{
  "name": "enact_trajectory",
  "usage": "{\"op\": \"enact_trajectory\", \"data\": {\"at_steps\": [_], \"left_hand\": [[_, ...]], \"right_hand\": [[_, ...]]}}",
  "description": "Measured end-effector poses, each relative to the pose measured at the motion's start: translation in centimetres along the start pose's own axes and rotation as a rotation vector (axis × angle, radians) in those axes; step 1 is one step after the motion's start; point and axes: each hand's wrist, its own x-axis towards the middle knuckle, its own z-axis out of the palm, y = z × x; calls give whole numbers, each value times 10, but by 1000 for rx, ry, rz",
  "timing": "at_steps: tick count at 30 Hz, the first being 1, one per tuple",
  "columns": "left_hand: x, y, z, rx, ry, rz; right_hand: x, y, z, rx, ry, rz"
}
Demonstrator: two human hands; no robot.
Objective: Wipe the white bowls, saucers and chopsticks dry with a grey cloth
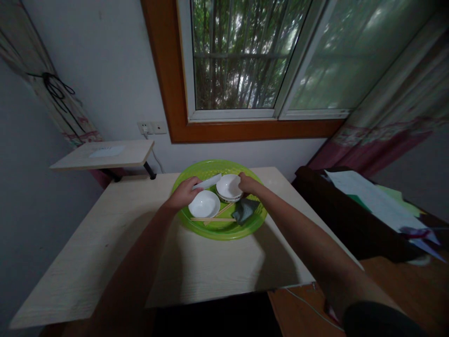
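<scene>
On the table a round green plastic basket [224, 232] holds the dishes. My left hand [185, 193], at its left side, is closed on a long, flat white piece [207, 181], tilted up to the right; its exact kind is not clear. Just below that piece sits a white bowl [204, 204]. My right hand [248, 184] pinches the right rim of another white bowl [229, 186], which rests on at least one more bowl. Wooden chopsticks [213, 219] lie at the front of the basket, beside a crumpled grey-green cloth [244, 211].
The pale wooden table [210, 267] carries a small raised shelf [105, 155] with a paper at its back left. A window [242, 61] and wall sockets [151, 128] are behind. To the right, papers [375, 196] lie on a dark brown piece of furniture [329, 215].
</scene>
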Motion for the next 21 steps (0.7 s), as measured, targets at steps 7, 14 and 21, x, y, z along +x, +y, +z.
{"op": "enact_trajectory", "data": {"at_steps": [7,14,21], "left_hand": [[2,1,0,-5,10,-49],[4,-5,5,33,-41,-5],[7,-12,7,66,-109,57]], "right_hand": [[-13,3,-10,-156,11,-110],[-35,12,-46,-33,-34,-240],[-46,5,-59,529,-130,-289]]}}
